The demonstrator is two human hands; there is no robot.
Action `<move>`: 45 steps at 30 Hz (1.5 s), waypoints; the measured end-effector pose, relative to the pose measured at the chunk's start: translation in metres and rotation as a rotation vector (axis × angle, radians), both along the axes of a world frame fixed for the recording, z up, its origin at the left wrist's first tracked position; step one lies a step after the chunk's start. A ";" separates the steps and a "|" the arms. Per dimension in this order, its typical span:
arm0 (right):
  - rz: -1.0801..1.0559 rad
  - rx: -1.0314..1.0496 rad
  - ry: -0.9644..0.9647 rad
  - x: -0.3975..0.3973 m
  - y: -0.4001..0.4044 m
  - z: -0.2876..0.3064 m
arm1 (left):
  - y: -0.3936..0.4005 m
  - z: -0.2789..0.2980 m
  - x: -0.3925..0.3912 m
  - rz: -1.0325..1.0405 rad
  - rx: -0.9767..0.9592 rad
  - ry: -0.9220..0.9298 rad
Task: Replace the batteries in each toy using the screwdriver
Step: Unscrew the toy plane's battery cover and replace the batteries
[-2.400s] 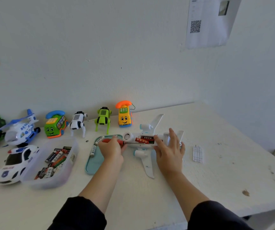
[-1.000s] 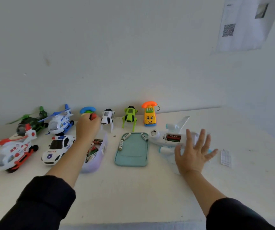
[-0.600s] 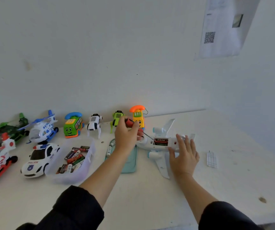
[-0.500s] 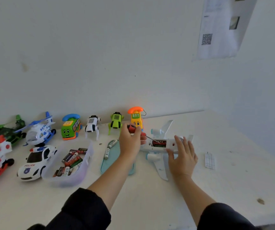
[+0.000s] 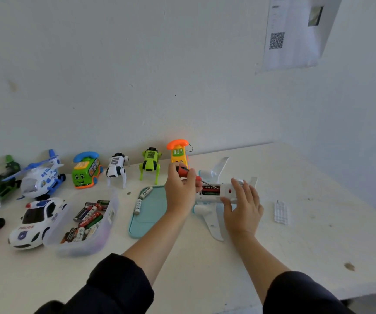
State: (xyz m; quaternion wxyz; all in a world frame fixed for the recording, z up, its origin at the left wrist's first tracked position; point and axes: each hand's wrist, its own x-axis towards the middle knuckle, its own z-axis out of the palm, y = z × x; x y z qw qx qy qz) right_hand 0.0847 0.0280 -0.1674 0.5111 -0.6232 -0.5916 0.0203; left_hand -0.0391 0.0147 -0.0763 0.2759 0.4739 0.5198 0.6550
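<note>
Batteries, red and green cylinders, sit in the open compartment of the white plastic toy airplane, which lies on the white table at about 3 o'clock from the teal plastic tray. The left hand curls round the red-handled screwdriver, its thin metal tip slanting down toward the 4 o'clock side into the compartment. The right hand lies with fingers spread and fairly straight over the airplane's body, steadying it.

If the tip is meant to lever a cell out, the likely trouble is a slip: the smooth round battery could let the blade skate toward the right hand's fingers, which rest just beside the opening. A hard pry could also flick a cell out across the table or bend a contact spring. The airplane may rock on its wing under pressure. Two white batteries lie on the tray's 11 o'clock edge; loose cells in the clear plastic box at 9 o'clock invite mixing old with new.
</note>
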 end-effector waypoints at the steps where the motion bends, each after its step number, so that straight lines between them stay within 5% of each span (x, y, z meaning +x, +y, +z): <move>1: -0.007 0.011 -0.007 0.000 0.000 0.000 | -0.001 0.000 0.002 -0.008 0.034 0.087; 6: -0.019 0.016 -0.010 0.000 0.001 -0.002 | -0.005 -0.009 0.016 -0.120 0.217 0.624; 18: -0.012 0.039 -0.024 0.000 0.002 -0.002 | -0.009 -0.009 -0.001 -0.098 0.545 1.043; 24: -0.004 0.029 -0.030 0.001 0.001 -0.003 | -0.004 0.003 -0.027 -0.011 0.444 0.611; 29: -0.008 -0.002 -0.056 -0.001 0.001 -0.001 | 0.006 0.022 -0.041 0.091 0.460 0.476; 33: -0.023 -0.073 -0.100 -0.002 0.001 0.000 | 0.011 0.018 -0.053 0.284 0.484 0.736; 39: -0.025 -0.121 -0.109 -0.003 0.001 0.000 | -0.018 -0.058 -0.070 0.397 0.068 1.412; 45: -0.016 -0.162 -0.122 -0.004 0.000 0.003 | -0.019 -0.074 -0.083 0.320 0.002 1.438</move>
